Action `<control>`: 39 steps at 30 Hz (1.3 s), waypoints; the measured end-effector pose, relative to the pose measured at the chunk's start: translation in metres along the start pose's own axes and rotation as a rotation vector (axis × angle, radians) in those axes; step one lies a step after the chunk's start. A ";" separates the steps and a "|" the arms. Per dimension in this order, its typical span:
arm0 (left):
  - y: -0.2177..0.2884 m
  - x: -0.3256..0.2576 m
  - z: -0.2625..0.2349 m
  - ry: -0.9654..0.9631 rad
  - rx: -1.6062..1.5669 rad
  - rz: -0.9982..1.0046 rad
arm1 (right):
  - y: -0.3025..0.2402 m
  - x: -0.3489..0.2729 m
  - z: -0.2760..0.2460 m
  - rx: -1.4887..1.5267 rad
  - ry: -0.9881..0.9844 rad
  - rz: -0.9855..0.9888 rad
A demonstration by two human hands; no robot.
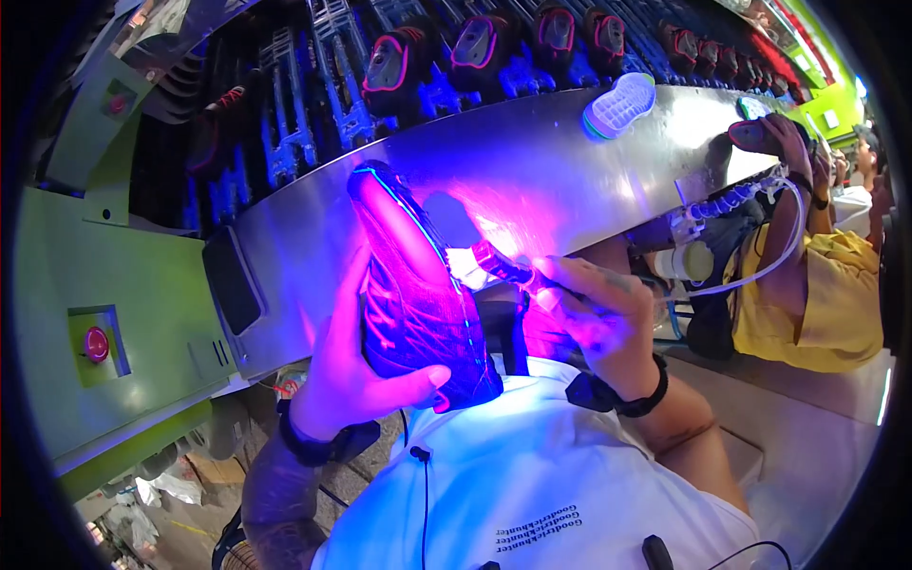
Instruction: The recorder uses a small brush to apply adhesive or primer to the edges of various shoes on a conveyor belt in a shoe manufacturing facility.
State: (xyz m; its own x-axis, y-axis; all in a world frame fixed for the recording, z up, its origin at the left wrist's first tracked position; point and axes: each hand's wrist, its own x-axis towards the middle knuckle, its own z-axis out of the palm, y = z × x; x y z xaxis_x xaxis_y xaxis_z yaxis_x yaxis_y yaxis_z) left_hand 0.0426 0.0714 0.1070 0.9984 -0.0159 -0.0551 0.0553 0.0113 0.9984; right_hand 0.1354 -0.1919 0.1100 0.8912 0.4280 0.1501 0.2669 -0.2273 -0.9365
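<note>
My left hand (353, 380) grips a dark shoe upper (413, 294), held sole side up and tilted, lit purple with a glowing line along its edge. My right hand (598, 313) holds a small red brush-like tool (499, 264) whose tip touches the shoe's edge near the middle. Both wrists wear black bands. The shoe is held over the front of a curved metal bench (570, 161).
A white sole (619, 104) lies on the bench's far edge. Behind it a conveyor carries several dark shoes (475, 43) on blue racks. At right, another person in yellow (817, 285) holds a shoe. A green machine panel with a red button (95, 344) stands at left.
</note>
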 end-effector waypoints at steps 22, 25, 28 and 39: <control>0.007 -0.007 -0.001 0.107 0.131 -0.110 | 0.010 -0.027 0.005 -0.029 0.029 -0.101; 0.011 -0.003 -0.003 0.176 0.108 -0.107 | 0.012 -0.028 0.004 -0.063 -0.009 -0.132; 0.011 0.001 -0.005 0.217 0.035 -0.125 | 0.013 -0.031 0.005 -0.014 -0.043 -0.097; 0.005 0.016 -0.011 0.417 0.072 -0.109 | 0.003 -0.027 -0.022 -0.190 -0.131 -0.034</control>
State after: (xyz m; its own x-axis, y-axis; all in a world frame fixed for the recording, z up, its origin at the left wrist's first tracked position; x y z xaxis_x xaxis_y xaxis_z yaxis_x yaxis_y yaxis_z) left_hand 0.0588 0.0821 0.1106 0.9082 0.3924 -0.1455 0.1741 -0.0382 0.9840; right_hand 0.1205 -0.2233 0.1101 0.8287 0.5452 0.1268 0.3715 -0.3662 -0.8532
